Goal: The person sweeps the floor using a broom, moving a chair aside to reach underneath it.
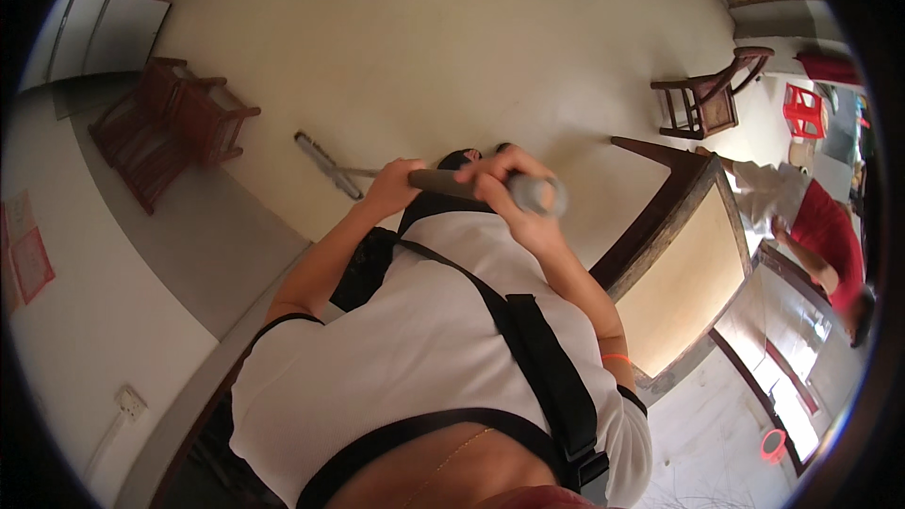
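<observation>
Both of my hands hold the long grey handle of a floor mop (pixel 441 184) in front of my waist. My left hand (pixel 389 188) is closed round the shaft lower down. Close to the top end, my right hand (pixel 514 190) grips it, a little smeared by motion. The rounded handle end points up toward me, past the right hand. Beyond my left hand the shaft runs down to the narrow, flat mop head (pixel 328 166), which lies on the pale floor (pixel 396 47) ahead and to the left.
Dark wooden chairs (pixel 174 127) stand along the left wall, and another wooden chair (pixel 702 99) is at the far right. Near my right arm is a wood-framed table (pixel 679 278). Behind it a person in a red top (pixel 830 236) bends over, near a red plastic stool (pixel 804 111).
</observation>
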Available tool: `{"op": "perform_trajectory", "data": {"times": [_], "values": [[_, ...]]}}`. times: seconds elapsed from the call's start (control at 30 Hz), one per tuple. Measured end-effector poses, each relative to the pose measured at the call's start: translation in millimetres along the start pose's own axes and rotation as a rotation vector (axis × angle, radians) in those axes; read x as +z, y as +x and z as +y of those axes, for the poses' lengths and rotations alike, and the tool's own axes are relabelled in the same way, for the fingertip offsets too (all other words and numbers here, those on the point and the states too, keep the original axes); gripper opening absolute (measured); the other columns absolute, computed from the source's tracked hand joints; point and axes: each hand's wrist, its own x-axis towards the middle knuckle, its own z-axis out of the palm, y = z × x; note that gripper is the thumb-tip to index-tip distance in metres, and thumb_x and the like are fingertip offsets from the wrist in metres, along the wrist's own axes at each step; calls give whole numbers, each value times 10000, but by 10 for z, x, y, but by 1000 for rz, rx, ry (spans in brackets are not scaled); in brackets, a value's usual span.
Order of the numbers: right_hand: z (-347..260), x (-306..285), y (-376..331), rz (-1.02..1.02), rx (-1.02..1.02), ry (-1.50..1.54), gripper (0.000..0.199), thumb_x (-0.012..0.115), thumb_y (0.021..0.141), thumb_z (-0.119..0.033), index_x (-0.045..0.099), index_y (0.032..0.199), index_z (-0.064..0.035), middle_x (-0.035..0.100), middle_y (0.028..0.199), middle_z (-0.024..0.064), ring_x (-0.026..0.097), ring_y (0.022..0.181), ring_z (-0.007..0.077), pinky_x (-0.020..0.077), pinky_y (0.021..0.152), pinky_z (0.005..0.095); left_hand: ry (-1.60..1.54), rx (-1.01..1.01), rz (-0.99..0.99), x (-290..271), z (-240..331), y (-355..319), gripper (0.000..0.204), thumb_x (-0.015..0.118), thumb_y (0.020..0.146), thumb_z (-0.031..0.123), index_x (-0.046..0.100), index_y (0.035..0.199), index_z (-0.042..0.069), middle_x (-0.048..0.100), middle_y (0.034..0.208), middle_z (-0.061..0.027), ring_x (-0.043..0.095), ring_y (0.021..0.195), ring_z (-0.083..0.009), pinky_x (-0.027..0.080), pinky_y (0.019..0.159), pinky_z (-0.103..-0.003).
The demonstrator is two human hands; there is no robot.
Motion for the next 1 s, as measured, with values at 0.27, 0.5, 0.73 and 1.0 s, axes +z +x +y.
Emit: {"op": "perform_trajectory", "data": {"times": [0.27, 0.5, 0.73, 1.0], "values": [[1098, -454, 258, 110, 319, 84, 161, 610, 755, -86, 458, 714, -55, 547, 693, 36, 542, 698, 117, 426, 715, 243, -58, -213, -199, 812, -865, 205, 217, 598, 724, 215, 584, 850, 40, 588, 764, -163, 566, 743, -310, 437, 661, -373], [267, -2035, 54, 264, 49, -62, 129, 543, 796, -88, 448, 713, -63, 534, 720, 51, 529, 698, 145, 422, 752, 307, -32, 132, -309, 1686, 334, 1648, 205, 583, 730, 237, 577, 805, 46, 578, 757, -173, 551, 735, -342, 426, 633, -417], [-793, -2822, -12, 406, -220, -101, 120, 532, 730, 30, 439, 680, -28, 452, 654, 54, 477, 661, 164, 412, 820, 366, -109, 316, -120, 2096, 1777, 2799, 150, 548, 727, 175, 525, 715, 27, 545, 699, -152, 532, 712, -328, 410, 620, -403], [-1171, -2564, 5, 209, -358, -536, 113, 505, 734, 65, 444, 684, -15, 531, 675, 74, 528, 673, 165, 440, 750, 320, -277, 422, 145, 1769, 2173, 2833, 50, 522, 704, 67, 492, 717, 29, 507, 750, -110, 497, 755, -289, 384, 617, -368]]}}
